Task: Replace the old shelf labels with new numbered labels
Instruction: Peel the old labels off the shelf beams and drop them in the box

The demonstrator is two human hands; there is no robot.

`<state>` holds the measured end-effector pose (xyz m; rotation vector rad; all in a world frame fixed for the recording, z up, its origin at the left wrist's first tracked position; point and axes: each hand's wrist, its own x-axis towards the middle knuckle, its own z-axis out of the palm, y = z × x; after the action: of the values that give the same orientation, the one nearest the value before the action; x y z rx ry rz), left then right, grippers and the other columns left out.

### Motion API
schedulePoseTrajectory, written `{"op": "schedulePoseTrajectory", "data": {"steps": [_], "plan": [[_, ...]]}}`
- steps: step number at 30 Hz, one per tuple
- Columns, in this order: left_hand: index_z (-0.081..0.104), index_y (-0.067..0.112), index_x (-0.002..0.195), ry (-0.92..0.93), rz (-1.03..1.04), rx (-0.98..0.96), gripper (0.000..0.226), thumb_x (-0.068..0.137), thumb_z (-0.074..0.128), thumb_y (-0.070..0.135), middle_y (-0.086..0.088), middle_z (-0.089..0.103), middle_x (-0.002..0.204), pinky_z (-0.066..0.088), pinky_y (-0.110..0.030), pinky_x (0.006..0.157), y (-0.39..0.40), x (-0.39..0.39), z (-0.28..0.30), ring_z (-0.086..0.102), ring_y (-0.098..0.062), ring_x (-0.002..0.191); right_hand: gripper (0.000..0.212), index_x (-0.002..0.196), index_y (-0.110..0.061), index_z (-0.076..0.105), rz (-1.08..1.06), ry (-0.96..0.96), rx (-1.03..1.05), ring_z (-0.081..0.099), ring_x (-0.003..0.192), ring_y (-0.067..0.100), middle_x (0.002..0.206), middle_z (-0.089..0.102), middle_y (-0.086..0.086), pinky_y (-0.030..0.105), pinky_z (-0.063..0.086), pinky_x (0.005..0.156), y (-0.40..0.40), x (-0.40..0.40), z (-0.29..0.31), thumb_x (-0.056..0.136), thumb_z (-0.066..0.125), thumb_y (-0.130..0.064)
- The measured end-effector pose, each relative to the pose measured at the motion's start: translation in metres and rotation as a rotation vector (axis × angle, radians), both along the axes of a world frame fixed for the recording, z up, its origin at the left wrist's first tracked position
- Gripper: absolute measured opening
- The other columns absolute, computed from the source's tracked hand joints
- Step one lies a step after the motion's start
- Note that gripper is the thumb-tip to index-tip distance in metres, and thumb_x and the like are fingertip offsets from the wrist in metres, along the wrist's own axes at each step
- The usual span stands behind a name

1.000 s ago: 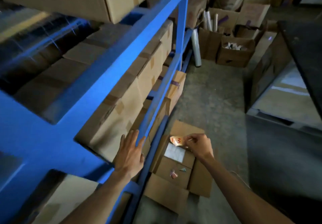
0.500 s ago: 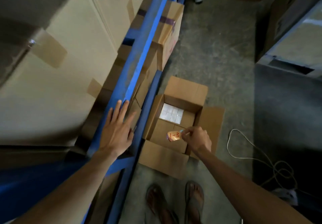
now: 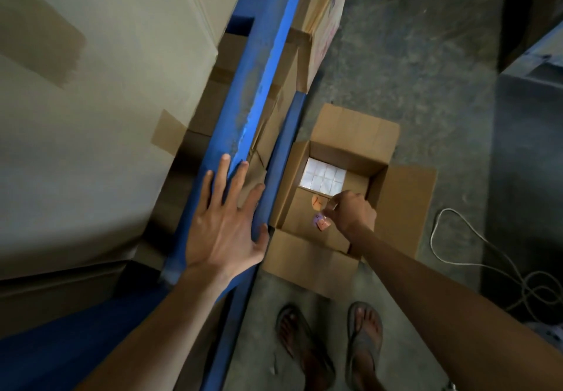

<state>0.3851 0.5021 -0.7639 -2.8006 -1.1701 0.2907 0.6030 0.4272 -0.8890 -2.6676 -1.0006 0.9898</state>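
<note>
My right hand [image 3: 350, 214] is pinching the orange label [image 3: 317, 202] over the open box [image 3: 393, 195]; it seems light and floppy, so I am gripping its edge. My left hand [image 3: 225, 223] is pressing flat on the shelf beam [image 3: 262, 64].

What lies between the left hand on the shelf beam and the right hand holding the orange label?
In the head view, between the left hand and the right hand run the lower blue rail and the near wall of the open cardboard box; the orange label hangs inside it.
</note>
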Motion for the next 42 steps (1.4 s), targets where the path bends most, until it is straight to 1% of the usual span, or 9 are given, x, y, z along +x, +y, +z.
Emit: {"op": "schedulePoseTrajectory", "data": {"steps": [5,8,11,20,26,29,34,37,42], "plan": [[0.049,0.022,0.14,0.01,0.008,-0.002,0.067,0.081,0.042,0.053,-0.015,0.022,0.164,0.017,-0.057,0.121,0.0,0.001,0.002,-0.001,-0.037,0.154,0.026,0.107,-0.017,0.069,0.078,-0.111,-0.062,0.066,0.097,0.03,0.106,0.068,0.008,0.034,0.05,0.074,0.007,0.006,-0.014,0.086,0.069,-0.032],[0.05,0.022,0.139,0.015,0.012,-0.002,0.066,0.081,0.043,0.053,-0.016,0.022,0.164,0.017,-0.057,0.122,0.0,0.002,0.002,-0.001,-0.037,0.154,0.028,0.11,-0.017,0.068,0.115,-0.137,-0.069,0.066,0.098,0.028,0.108,0.068,0.009,0.034,0.051,0.078,0.009,0.012,-0.018,0.09,0.066,-0.036],[0.05,0.021,0.138,0.003,0.006,0.005,0.064,0.081,0.046,0.051,-0.016,0.024,0.163,0.016,-0.057,0.122,0.001,0.003,0.001,0.0,-0.038,0.154,0.025,0.115,-0.016,0.066,0.163,-0.127,-0.083,0.065,0.101,0.031,0.112,0.066,0.012,0.034,0.048,0.079,0.011,0.016,-0.021,0.092,0.063,-0.027],[0.05,0.023,0.137,-0.003,0.001,0.029,0.064,0.08,0.048,0.052,-0.014,0.024,0.163,0.014,-0.057,0.122,0.001,0.001,-0.003,0.001,-0.038,0.154,0.023,0.11,-0.022,0.07,0.179,-0.122,-0.042,0.065,0.097,0.03,0.108,0.067,0.01,0.033,0.047,0.075,0.016,0.023,-0.017,0.094,0.056,-0.031],[0.053,0.023,0.136,-0.005,0.001,0.035,0.064,0.08,0.049,0.054,-0.014,0.022,0.164,0.012,-0.056,0.123,0.001,0.0,-0.006,0.0,-0.038,0.154,0.022,0.102,-0.027,0.073,0.136,0.016,0.048,0.065,0.096,0.03,0.106,0.069,0.008,0.029,0.043,0.07,0.016,0.013,-0.006,0.091,0.054,-0.031],[0.055,0.023,0.135,0.002,0.005,0.035,0.063,0.081,0.051,0.054,-0.014,0.022,0.164,0.015,-0.057,0.122,0.001,0.002,-0.006,0.0,-0.037,0.154,0.02,0.098,-0.027,0.072,0.147,0.14,0.103,0.065,0.095,0.026,0.103,0.072,0.005,0.031,0.052,0.075,0.012,0.008,0.005,0.091,0.055,-0.033],[0.052,0.025,0.139,0.014,0.002,0.035,0.068,0.081,0.049,0.059,-0.014,0.018,0.165,0.013,-0.056,0.122,0.0,0.001,-0.005,-0.001,-0.038,0.154,0.025,0.108,-0.025,0.069,0.129,0.281,0.284,0.066,0.093,0.019,0.088,0.07,-0.005,0.035,0.053,0.081,0.001,0.002,0.039,0.092,0.059,-0.041],[0.043,0.03,0.145,0.043,0.0,-0.009,0.073,0.082,0.043,0.066,-0.012,0.005,0.168,0.008,-0.056,0.123,0.002,0.001,0.001,-0.01,-0.038,0.153,0.037,0.123,-0.027,0.061,0.123,0.276,0.325,0.062,0.107,0.021,0.111,0.069,-0.001,0.039,0.052,0.088,-0.008,-0.002,0.069,0.091,0.059,-0.047],[0.005,0.038,0.157,0.067,0.03,-0.241,0.082,0.088,0.034,0.072,-0.005,-0.041,0.157,-0.011,-0.055,0.122,-0.006,-0.002,0.02,-0.037,-0.032,0.145,0.06,0.142,-0.024,0.046,0.196,0.097,0.287,0.049,0.128,0.028,0.139,0.057,0.007,0.041,0.045,0.099,-0.034,0.003,0.135,0.091,0.054,-0.054]]}}
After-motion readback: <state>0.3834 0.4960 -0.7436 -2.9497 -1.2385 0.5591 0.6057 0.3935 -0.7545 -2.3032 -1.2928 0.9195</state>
